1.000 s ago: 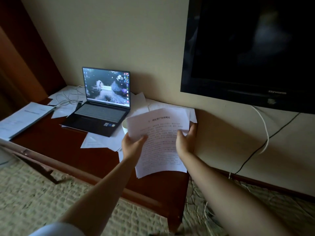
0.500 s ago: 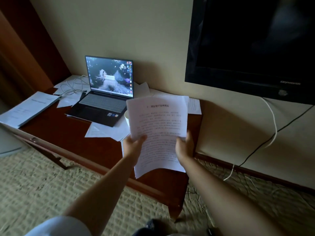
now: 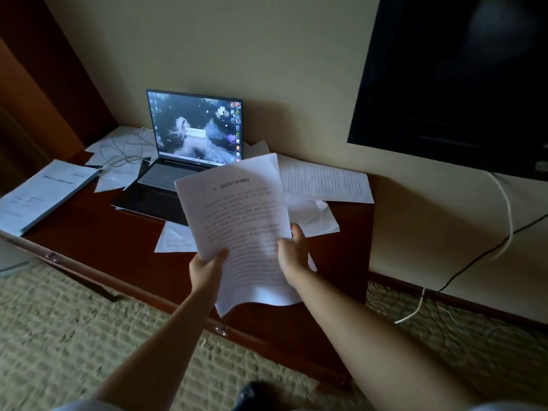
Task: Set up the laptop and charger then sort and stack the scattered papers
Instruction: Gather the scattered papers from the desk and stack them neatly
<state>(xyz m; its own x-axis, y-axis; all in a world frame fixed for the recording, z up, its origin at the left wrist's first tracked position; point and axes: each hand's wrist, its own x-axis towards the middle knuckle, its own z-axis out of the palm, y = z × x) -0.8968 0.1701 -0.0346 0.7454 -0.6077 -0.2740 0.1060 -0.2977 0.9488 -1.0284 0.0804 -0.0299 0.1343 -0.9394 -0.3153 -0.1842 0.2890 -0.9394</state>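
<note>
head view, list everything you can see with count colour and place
laptop: one, dark, open and lit, back of desk
desk: one, reddish-brown wood, against wall
held papers: one sheaf, white, printed, above desk front
loose papers: several, white, scattered around laptop
paper stack: one, white, desk's left end
cable: one, white, coiled left of laptop
television: one, black, on wall, right
left hand: grips sheaf's lower left edge
right hand: grips sheaf's right edge
</note>
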